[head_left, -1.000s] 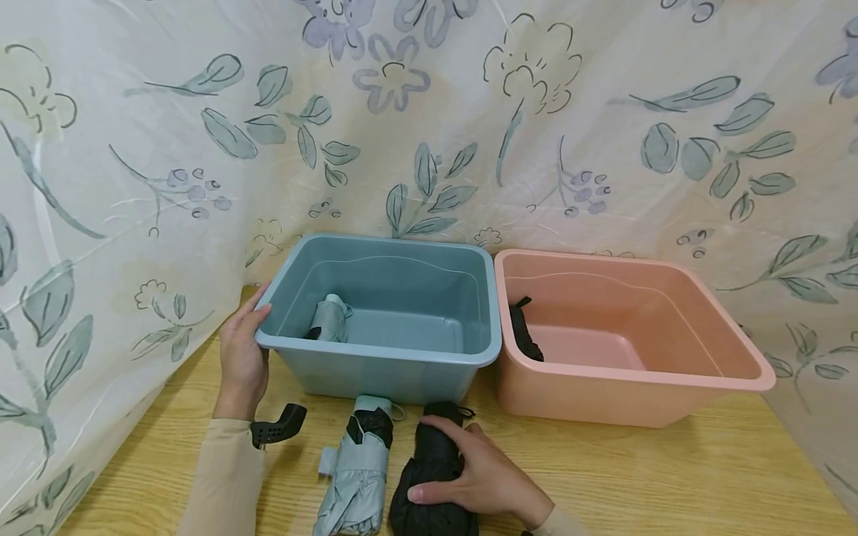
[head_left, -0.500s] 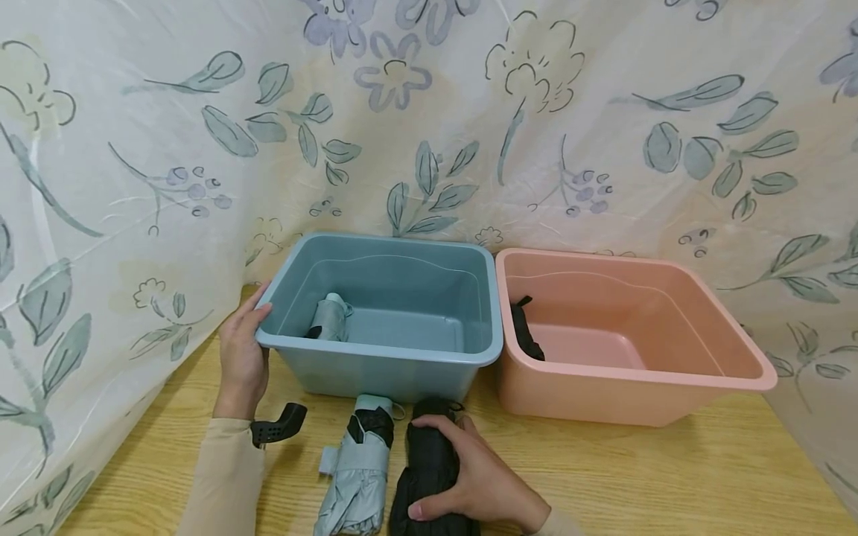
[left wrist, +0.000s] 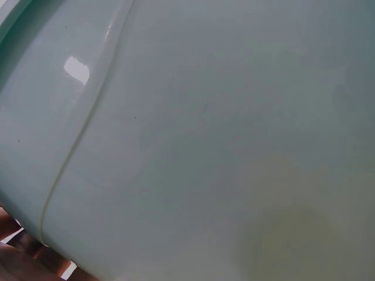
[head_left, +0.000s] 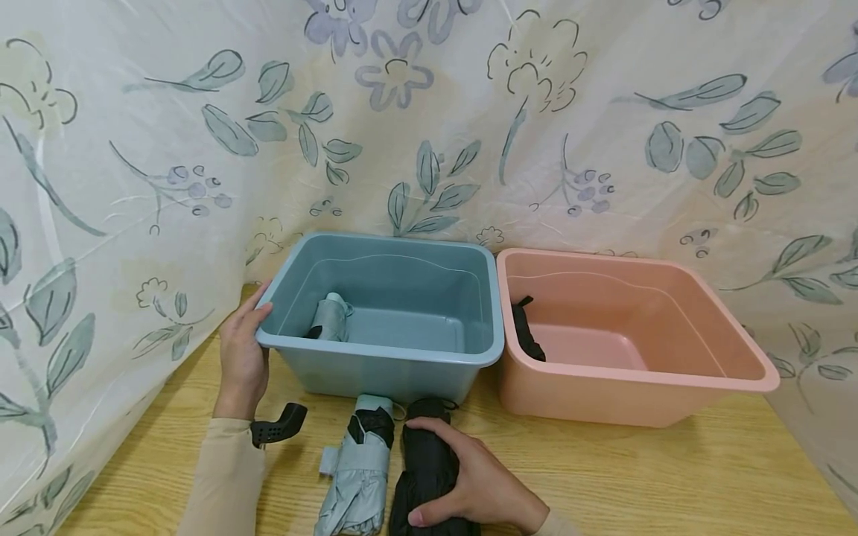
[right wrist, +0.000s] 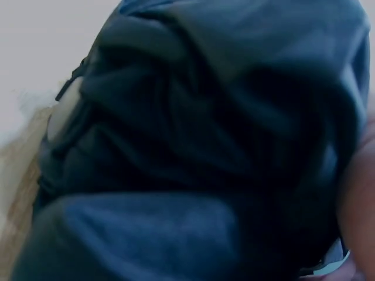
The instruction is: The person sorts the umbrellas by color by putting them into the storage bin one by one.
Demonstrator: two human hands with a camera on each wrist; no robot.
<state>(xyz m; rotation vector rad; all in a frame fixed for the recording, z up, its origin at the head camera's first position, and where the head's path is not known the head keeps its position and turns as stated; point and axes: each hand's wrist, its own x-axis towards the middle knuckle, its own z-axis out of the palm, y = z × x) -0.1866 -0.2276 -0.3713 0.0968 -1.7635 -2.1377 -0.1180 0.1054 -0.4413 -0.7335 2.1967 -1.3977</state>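
My left hand point(head_left: 243, 357) grips the left rim of a blue plastic bin point(head_left: 382, 353); in the left wrist view its fingers point(left wrist: 26, 257) show at the bin's edge. On the table in front of that bin, my right hand point(head_left: 479, 480) holds a black folded umbrella point(head_left: 427, 461), thumb and fingers spread around it. The dark fabric fills most of the right wrist view. Just left of it lies a grey-blue folded umbrella point(head_left: 355, 476), untouched. A smaller grey-blue rolled item point(head_left: 331, 318) is inside the blue bin.
A pink bin point(head_left: 603, 394) stands close against the blue bin's right side, with a slim black item point(head_left: 526, 331) along its left inner wall. A flowered sheet point(head_left: 429, 112) hangs behind and to the left. Everything stands on a wood-grain table point(head_left: 603, 484).
My right hand and the upper end of the black umbrella have shifted slightly left, closer to the grey-blue umbrella. The left hand and both bins stay where they were.
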